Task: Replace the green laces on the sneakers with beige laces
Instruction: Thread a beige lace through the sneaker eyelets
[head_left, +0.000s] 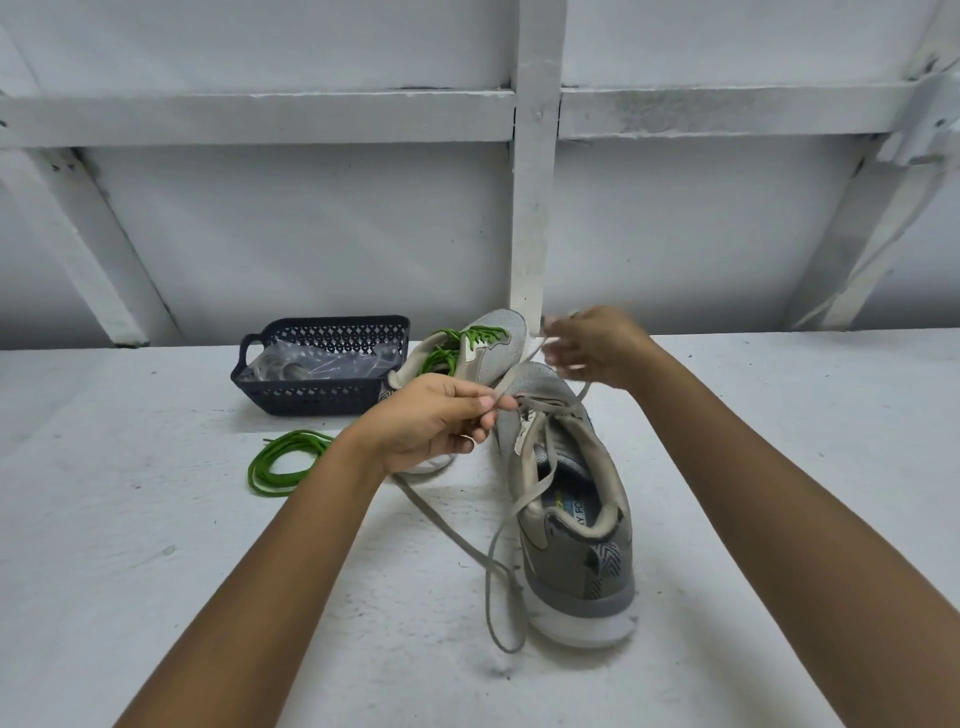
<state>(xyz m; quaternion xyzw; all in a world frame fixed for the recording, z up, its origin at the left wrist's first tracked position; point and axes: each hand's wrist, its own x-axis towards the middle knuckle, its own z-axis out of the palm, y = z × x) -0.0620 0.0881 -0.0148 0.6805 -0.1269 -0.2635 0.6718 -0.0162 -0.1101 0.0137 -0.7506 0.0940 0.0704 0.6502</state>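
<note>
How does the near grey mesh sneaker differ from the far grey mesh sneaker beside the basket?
Lacing: the near grey mesh sneaker carries a flat beige lace, pinched by the left hand and right hand; the far grey mesh sneaker has a green lace. View: the near sneaker's heel faces the camera; the far one is partly hidden behind the left hand. Both share grey uppers.

- A dark blue basket (311, 400) with lattice walls and a handle loop at its left end stands towards the back of the counter (156, 545).
- Crumpled clear plastic wrapping (311, 364) lies inside the basket.
- The counter is white and speckled.
- Behind it, a pale wall (311, 234) carries white beams, with one upright post (532, 208).
</note>
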